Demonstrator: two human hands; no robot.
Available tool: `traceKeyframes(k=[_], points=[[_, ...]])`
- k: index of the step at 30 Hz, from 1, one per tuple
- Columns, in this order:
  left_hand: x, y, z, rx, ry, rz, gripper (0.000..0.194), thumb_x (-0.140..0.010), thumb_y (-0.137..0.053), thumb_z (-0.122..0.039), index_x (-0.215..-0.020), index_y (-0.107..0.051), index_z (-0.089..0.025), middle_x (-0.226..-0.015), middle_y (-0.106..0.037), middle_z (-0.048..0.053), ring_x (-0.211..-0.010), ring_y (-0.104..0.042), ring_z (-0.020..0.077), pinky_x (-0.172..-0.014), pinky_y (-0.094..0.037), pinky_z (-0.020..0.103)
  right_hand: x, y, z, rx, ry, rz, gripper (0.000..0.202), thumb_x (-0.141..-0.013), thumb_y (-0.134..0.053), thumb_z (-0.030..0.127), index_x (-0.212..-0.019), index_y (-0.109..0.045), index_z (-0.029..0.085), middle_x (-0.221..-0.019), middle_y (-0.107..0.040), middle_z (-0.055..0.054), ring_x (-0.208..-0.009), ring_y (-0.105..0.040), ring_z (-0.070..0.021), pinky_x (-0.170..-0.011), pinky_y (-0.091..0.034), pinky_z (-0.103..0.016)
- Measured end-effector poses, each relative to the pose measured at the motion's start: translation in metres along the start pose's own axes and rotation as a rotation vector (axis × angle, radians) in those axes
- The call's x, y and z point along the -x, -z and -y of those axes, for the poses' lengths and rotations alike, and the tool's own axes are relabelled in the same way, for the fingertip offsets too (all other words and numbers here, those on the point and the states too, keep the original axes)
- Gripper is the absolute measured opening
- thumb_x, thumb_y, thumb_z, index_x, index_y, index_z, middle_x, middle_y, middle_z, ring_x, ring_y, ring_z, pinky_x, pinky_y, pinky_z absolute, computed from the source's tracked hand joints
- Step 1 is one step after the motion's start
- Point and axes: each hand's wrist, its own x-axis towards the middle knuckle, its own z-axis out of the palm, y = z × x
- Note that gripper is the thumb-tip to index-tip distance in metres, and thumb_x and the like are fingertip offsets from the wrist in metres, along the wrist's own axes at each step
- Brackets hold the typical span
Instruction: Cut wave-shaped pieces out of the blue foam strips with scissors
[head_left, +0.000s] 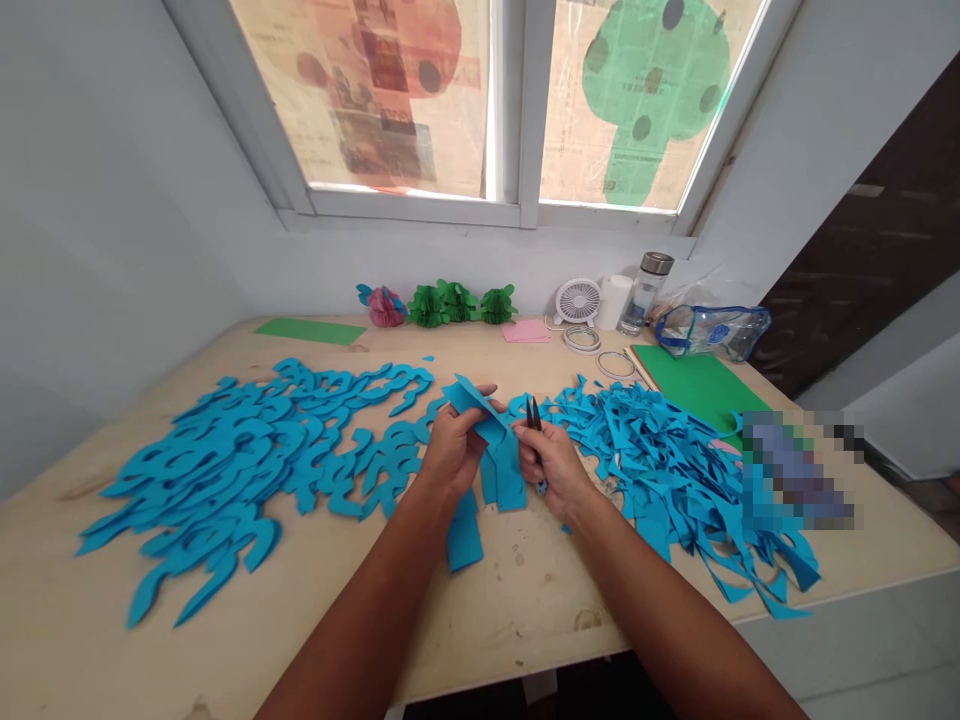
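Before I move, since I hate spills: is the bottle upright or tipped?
Upright: the bottle stands on the table, its silvery cap at the top.

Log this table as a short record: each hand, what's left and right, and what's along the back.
Left hand: holding folded blue paper
Right hand: holding dark-bladed scissors, blades pointing away from the person
Table left: spread of curved blue cutouts
Table right: heap of blue scraps, green sheets partly behind it
Back, left to right: green strip, paper ornaments, white fan, bottle, clear bag
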Motion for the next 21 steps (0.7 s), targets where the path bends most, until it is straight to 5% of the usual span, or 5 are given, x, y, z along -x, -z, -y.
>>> traceKeyframes(k=[9,21], points=[[0.0007,-0.0020,0.0016,-0.242,-0.091,-0.123,0.029,-0.055,-0.068,-0.021,-0.083,-0.066,-0.014,-0.066,-0.064,0.000,-0.058,-0.056,0.0142,-0.054,-0.043,0.025,0.0002,-0.0023,0.0010,0.073,0.113,-0.093,0.029,-0.063,-0.070,0.036,-0.082,-0.060,0.017,-0.042,-0.038,0.012,-0.034,-0.024,-0.0041,-0.036,-0.011,-0.020],[0.0026,-0.0041,0.0090,-0.433,-0.100,-0.083,0.024,-0.067,-0.071,-0.036,-0.076,-0.058,-0.017,-0.060,-0.054,-0.004,-0.047,-0.045,0.0095,-0.043,-0.036,0.021,0.0000,-0.0039,0.0000,0.184,0.160,-0.092,0.035,-0.065,-0.071,0.048,-0.076,-0.059,0.017,-0.041,-0.036,0.011,-0.036,-0.027,-0.0066,-0.038,-0.015,-0.022]])
